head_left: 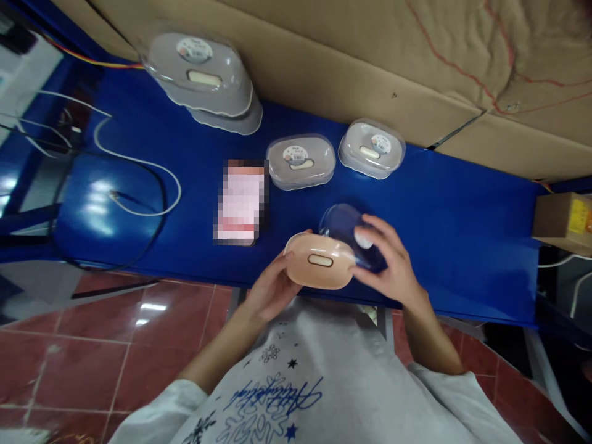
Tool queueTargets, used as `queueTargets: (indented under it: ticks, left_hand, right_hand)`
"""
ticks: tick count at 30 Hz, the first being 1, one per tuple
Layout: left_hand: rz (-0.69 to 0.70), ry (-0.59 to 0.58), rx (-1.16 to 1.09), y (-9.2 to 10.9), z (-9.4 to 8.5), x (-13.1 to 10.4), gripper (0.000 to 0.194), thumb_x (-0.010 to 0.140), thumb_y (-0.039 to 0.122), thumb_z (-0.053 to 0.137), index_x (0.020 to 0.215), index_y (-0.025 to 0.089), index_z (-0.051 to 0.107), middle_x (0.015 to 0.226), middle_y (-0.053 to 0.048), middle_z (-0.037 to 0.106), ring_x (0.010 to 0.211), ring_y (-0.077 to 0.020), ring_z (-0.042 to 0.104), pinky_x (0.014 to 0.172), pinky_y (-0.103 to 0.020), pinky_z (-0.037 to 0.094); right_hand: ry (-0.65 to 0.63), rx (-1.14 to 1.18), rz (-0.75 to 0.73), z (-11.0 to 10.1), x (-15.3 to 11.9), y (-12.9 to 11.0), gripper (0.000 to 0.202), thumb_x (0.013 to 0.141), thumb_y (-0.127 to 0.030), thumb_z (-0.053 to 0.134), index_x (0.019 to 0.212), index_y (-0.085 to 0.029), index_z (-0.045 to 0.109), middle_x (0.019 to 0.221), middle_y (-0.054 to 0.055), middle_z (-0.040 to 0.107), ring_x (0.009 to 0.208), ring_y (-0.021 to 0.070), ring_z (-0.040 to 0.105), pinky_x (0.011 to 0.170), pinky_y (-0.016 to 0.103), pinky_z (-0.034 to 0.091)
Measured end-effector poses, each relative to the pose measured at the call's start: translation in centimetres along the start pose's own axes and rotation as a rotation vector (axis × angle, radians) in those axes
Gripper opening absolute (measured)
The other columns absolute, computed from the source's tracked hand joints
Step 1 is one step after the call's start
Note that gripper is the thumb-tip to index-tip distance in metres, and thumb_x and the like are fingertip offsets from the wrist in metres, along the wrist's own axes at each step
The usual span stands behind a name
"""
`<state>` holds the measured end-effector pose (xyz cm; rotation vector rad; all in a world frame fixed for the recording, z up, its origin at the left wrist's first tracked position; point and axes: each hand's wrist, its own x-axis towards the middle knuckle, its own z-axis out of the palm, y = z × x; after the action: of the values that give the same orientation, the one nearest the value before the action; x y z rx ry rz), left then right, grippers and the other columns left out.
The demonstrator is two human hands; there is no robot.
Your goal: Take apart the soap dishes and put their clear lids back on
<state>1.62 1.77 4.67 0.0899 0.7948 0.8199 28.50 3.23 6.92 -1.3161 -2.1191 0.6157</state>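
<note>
Left hand: our left hand (272, 287) grips the left end of a peach, oval, glossy plastic box (319, 277), thumb on the end wall, the other fingers largely hidden behind and below.
Right hand: our right hand (395, 262) has its fingers curled over a clear, rounded plastic cover (340, 217); the thumb lies by the peach box's right end, contact uncertain.
Handling, box: we judge a steady, level left-hand hold best, pressing on the ends rather than the broad top.
Handling, cover: best held by its edge with light pressure, since thin clear plastic would probably flex or scuff; we would align long axes before the rims meet.
Position: peach box above the front edge of the blue, smooth-topped desk (444, 246), before our white printed shirt (333, 345); cover just beyond it, overlapping in view. Touching or apart: cannot tell.
Appearance, box: uniform peach, rounded ends, soft sheen, cream elongated insert (320, 261) centred on top.
Appearance, cover: transparent, desk blue showing through; round white sticker (364, 239) partly under the fingers, print unreadable.
Nearby: two single grey, oval plastic boxes with clear covers (300, 176) farther back.
</note>
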Motion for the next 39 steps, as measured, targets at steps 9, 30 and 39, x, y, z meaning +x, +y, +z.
queueTargets:
  ticks: [9, 30, 39]
  left_hand:
    - [0.036, -0.108, -0.006, 0.1, 1.7, 0.1, 0.078, 0.086, 0.055, 0.085, 0.153, 0.024, 0.060, 0.146, -0.009, 0.070, 0.147, -0.0335, 0.057, 0.125, -0.044, 0.043]
    - [0.821, 0.108, 1.032, 1.3, 3.0, 0.9, 0.068, 0.094, 0.037, 0.081, 0.155, 0.035, 0.052, 0.181, -0.007, 0.025, 0.171, -0.0351, 0.010, 0.138, -0.058, 0.010]
    - [0.945, 0.093, 1.707, 11.6, 7.4, 8.1, 0.108, 0.084, 0.052, 0.089, 0.170, 0.016, 0.033, 0.182, -0.013, 0.019, 0.169, -0.0482, -0.002, 0.134, -0.064, -0.009]
  right_hand:
    - [-0.073, -0.068, -0.216, 1.7, -0.8, -3.0, 0.080, 0.095, -0.037, 0.082, 0.165, -0.033, 0.043, 0.162, 0.012, 0.054, 0.158, 0.0370, 0.043, 0.121, 0.061, 0.050]
    - [-0.022, -0.356, -0.042, -1.6, -0.3, 6.7, 0.063, 0.097, -0.053, 0.075, 0.154, -0.036, 0.057, 0.163, 0.009, 0.053, 0.158, 0.0393, 0.043, 0.124, 0.065, 0.043]
    - [0.102, -0.565, 0.128, -1.6, -0.3, 7.4, 0.063, 0.107, -0.045, 0.058, 0.166, -0.034, 0.040, 0.178, 0.013, 0.032, 0.165, 0.0410, 0.028, 0.127, 0.069, 0.027]
